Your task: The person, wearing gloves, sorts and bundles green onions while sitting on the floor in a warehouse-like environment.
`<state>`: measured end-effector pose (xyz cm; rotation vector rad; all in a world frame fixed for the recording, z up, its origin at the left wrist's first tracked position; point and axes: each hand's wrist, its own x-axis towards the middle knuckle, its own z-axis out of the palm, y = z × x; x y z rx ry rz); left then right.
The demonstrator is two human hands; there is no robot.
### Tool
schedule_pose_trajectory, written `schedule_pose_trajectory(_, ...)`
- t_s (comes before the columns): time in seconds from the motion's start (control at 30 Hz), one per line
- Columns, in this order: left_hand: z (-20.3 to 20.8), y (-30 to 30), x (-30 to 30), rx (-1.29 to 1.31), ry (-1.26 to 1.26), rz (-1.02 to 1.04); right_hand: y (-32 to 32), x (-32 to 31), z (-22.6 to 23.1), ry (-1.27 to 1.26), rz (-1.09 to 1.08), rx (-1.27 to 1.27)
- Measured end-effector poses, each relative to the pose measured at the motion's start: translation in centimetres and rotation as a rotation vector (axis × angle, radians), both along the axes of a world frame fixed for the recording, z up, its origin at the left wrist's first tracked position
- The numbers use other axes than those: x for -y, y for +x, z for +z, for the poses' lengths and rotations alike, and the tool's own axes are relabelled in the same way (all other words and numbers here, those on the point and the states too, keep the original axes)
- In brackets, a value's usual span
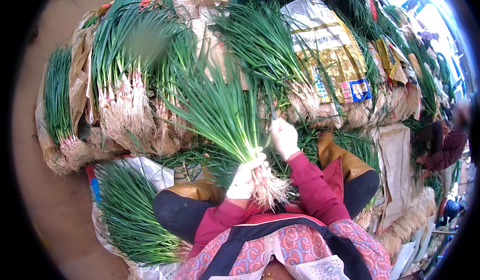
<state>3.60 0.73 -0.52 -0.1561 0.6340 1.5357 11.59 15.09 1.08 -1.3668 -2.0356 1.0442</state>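
My left hand (244, 178) is closed round the lower stalks of a bunch of green garlic (225, 125). Its long leaves fan away to the upper left, while the pinkish bulbs and pale roots (270, 187) hang toward my lap. Just right of the bunch, my right hand (284, 139) is closed in a fist. A thin grey blade-like tool (273, 112) sticks up from it; its handle is hidden by the fingers. Both hands look covered by thin pale gloves.
Piled green garlic (122, 75) lies beyond me, roots toward me, with sacks (330, 45) among it. Another heap (137, 210) rests on white sheeting at my left. My boots (345, 157) are crossed in front. Another person (442, 147) sits far right. Brown floor (55, 205) borders the left.
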Motion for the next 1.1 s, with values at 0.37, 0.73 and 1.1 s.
schedule_pose_trajectory(0.37, 4.3, -1.6, 0.8, 0.229, 0.583, 0.212, 3.4, -10.7, 0.5, 0.554, -0.058, 0.259)
schedule_pose_trajectory(0.73, -0.2, -0.8, -0.5, 0.061, 0.151, 0.123, 5.8, -5.5, 2.7, 0.225, 0.136, 0.371)
schedule_pose_trajectory(1.1, -1.1, 0.3, -0.7, -0.071, 0.0, 0.056, 6.6, 4.9, 0.6, -0.388, 0.285, -0.082)
